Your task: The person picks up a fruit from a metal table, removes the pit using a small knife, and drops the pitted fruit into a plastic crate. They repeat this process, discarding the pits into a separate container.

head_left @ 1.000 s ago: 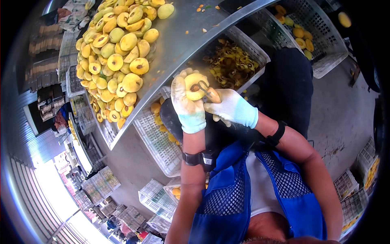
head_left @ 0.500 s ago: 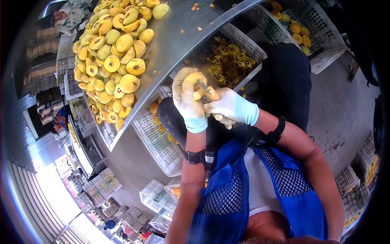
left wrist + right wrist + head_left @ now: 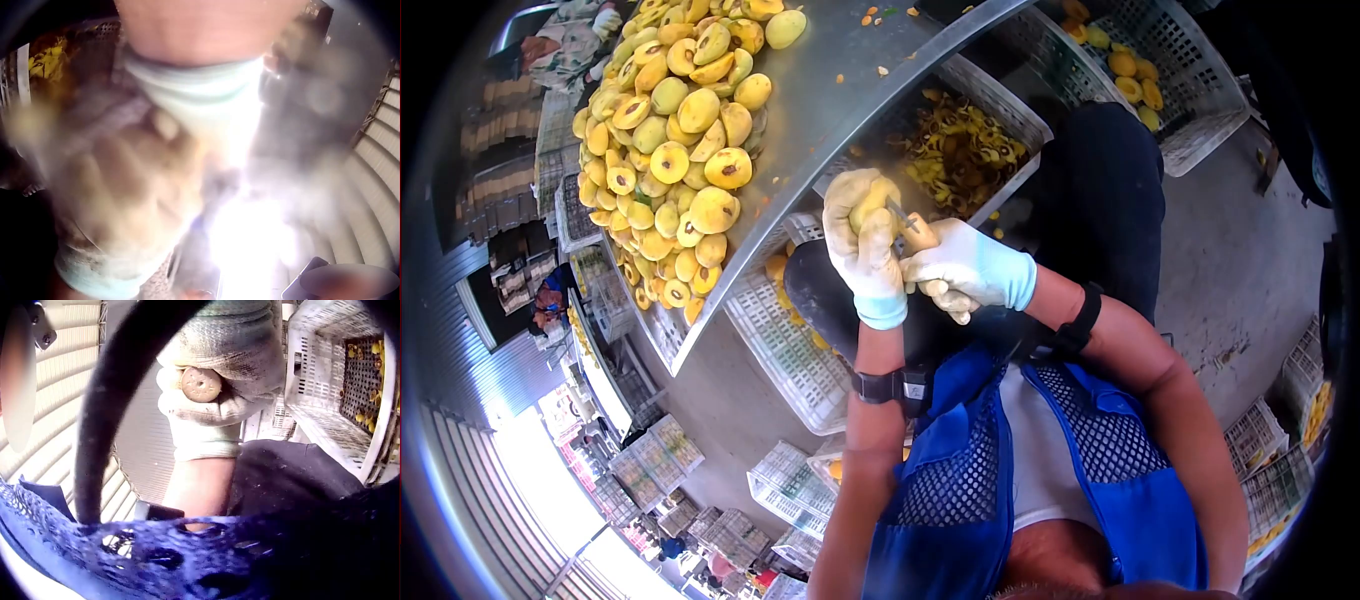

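In the head view, a halved yellow peach (image 3: 877,200) sits in my gloved left hand (image 3: 862,245), fingers curled round it and partly covering it. My gloved right hand (image 3: 972,268) grips a pitting tool (image 3: 919,233) by its short wooden handle. Its thin metal end reaches the peach's cut face, mostly hidden by the left fingers. From the right wrist, the round butt of the handle (image 3: 200,385) shows inside the curled glove. The left wrist view is blurred by glare. A big heap of halved peaches (image 3: 668,162) lies on the metal table.
The metal table (image 3: 820,120) has a raised edge beside my hands. Under it stands a crate (image 3: 1040,128) of peels and scraps. Another crate (image 3: 1215,95) holds peach pieces at upper right; a white crate (image 3: 805,385) is by my knee. Another person (image 3: 565,55) works across the table.
The left hand has turned the peach and its fingers have closed further over it, so less of the cut face shows. The tool stays at the peach. The view has shifted slightly.
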Available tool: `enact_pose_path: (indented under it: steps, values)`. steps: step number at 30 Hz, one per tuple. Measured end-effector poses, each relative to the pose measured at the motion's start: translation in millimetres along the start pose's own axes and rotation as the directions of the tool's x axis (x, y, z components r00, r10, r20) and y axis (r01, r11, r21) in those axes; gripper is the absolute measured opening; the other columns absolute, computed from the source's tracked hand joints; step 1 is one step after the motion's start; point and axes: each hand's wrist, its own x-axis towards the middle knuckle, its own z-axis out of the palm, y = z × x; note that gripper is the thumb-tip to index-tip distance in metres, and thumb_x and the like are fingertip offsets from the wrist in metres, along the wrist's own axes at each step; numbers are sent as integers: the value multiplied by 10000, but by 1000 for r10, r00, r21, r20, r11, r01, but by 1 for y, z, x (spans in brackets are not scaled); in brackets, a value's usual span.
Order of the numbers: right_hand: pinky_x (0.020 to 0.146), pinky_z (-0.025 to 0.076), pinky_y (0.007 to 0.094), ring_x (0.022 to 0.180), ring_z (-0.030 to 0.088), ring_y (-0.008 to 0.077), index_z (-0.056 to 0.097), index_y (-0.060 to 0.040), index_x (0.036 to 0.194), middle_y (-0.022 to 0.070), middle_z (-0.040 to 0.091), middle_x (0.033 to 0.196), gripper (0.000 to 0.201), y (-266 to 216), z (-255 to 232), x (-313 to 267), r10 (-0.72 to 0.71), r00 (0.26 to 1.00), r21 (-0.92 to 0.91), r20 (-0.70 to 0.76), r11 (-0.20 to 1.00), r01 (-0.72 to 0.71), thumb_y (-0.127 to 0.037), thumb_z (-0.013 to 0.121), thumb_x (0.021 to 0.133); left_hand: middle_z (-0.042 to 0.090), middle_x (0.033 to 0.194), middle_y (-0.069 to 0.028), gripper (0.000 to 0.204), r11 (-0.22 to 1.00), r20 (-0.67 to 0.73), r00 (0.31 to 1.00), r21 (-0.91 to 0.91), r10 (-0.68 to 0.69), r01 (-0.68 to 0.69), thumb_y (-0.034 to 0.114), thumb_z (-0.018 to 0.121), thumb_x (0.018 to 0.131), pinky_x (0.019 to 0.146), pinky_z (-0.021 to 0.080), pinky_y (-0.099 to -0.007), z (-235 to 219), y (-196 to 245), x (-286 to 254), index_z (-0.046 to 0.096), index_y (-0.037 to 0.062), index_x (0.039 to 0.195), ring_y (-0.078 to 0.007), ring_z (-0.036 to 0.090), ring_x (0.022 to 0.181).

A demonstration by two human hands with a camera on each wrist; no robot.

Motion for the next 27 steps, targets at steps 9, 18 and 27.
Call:
enact_pose_path:
  steps: [9, 18, 27]
  values:
    - [338, 423, 299, 354, 454, 117, 657, 26, 854, 9, 476, 529, 248, -15, 4, -9, 66, 998, -134, -19, 989, -68, -217, 702, 874, 588, 1404, -151, 669, 899, 168, 916, 321, -364, 298, 208, 728, 953, 1023, 533, -342, -15, 45, 12, 430, -13, 1509, -215, 638, 1157]
    - [335, 453, 298, 352, 496, 129, 644, 11, 833, 32, 542, 580, 210, -9, 3, -4, 83, 992, -229, 98, 972, -59, -194, 685, 856, 599, 1268, -107, 557, 907, -172, 945, 275, -280, 318, 20, 806, 766, 705, 544, -253, 16, 63, -8, 610, -16, 1285, -125, 631, 799]
    - [329, 458, 293, 355, 521, 135, 622, -13, 811, 31, 553, 557, 183, 1, 1, 6, 8, 999, -365, 44, 931, 9, -176, 699, 843, 624, 1280, -159, 512, 857, -92, 982, 478, -167, 191, 91, 718, 834, 984, 525, -361, 11, 61, -12, 580, -47, 1307, -244, 641, 1110]
